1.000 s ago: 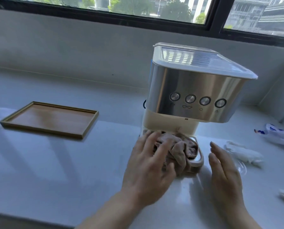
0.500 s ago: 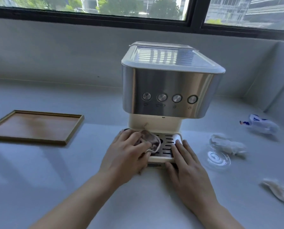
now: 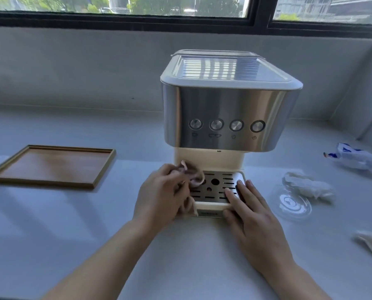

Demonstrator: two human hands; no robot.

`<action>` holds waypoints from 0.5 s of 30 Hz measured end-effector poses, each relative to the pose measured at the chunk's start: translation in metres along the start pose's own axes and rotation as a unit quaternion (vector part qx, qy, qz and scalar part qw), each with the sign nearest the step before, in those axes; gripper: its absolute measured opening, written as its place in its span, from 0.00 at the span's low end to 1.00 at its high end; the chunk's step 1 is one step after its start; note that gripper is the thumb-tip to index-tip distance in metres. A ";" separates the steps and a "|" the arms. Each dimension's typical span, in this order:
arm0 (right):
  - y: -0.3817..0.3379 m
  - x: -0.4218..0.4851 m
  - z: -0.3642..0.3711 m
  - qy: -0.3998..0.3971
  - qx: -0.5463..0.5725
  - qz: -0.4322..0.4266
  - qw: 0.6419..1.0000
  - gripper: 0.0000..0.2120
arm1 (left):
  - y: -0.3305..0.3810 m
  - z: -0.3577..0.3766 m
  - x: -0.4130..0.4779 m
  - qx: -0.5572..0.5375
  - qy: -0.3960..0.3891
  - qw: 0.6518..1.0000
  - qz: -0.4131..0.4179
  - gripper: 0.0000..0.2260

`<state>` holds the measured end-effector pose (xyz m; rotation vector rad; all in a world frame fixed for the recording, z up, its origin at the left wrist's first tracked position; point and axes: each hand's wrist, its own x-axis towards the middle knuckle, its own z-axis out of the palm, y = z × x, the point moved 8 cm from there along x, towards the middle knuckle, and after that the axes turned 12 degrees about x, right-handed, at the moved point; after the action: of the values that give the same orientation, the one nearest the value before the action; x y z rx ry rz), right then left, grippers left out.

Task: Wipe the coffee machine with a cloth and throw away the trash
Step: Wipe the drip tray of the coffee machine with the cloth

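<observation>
step: wiping drip tray point(image 3: 218, 187) of coffee machine point(image 3: 228, 100) | left hand point(image 3: 159, 198) clenched on cloth point(image 3: 193, 174) | right hand point(image 3: 252, 211) flat, bracing tray | next — wipe body, then trash point(image 3: 308, 187) right of machine

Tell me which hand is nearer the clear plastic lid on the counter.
Right. The right hand rests on the drip tray's right edge, just left of the clear plastic lid; the left hand holds the cloth farther left.

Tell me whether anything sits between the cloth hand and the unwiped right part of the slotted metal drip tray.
Only the right hand: its fingers lie flat on the right side of the slotted metal drip tray. The left hand holds the crumpled pinkish cloth at the tray's left edge; the middle slots are bare.
</observation>
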<state>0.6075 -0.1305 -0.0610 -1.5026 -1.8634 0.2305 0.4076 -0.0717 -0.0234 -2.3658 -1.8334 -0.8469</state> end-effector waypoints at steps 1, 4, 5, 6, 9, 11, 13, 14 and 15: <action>-0.001 0.000 0.001 -0.002 0.004 0.003 1.000 0.22 | -0.001 -0.006 -0.019 -0.008 0.023 1.000 0.004 0.04; -0.001 0.000 0.000 0.005 0.005 0.005 1.000 0.22 | 0.006 -0.011 -0.045 0.028 0.038 0.996 0.073 0.06; 0.000 0.000 0.001 0.003 0.002 0.007 1.000 0.21 | 0.006 -0.007 -0.034 0.037 0.024 0.996 0.083 0.07; 0.000 0.000 0.001 0.001 0.002 0.007 1.000 0.21 | 0.005 -0.003 -0.018 0.040 0.005 0.996 0.075 0.08; -0.001 -0.001 0.000 0.003 0.008 0.011 1.000 0.22 | -0.016 0.006 0.020 -0.055 -0.041 0.996 -0.057 0.07; -0.001 0.000 0.000 0.002 0.007 0.012 1.000 0.22 | -0.028 0.010 0.011 -0.119 -0.010 0.984 -0.132 0.07; 0.000 0.000 0.000 0.004 0.005 0.012 1.000 0.21 | -0.025 0.007 -0.020 -0.139 0.049 0.977 -0.151 0.06; 0.000 0.000 0.000 0.007 0.005 0.014 1.000 0.21 | -0.022 0.006 -0.035 -0.143 0.070 0.974 -0.161 0.06; 0.000 0.000 0.000 0.011 0.007 0.017 1.000 0.21 | -0.017 0.006 -0.047 -0.139 0.084 0.973 -0.167 0.05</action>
<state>0.6079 -0.1305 -0.0608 -1.5230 -1.8162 0.2423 0.3871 -0.1068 -0.0537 -2.0652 -2.1993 -1.3740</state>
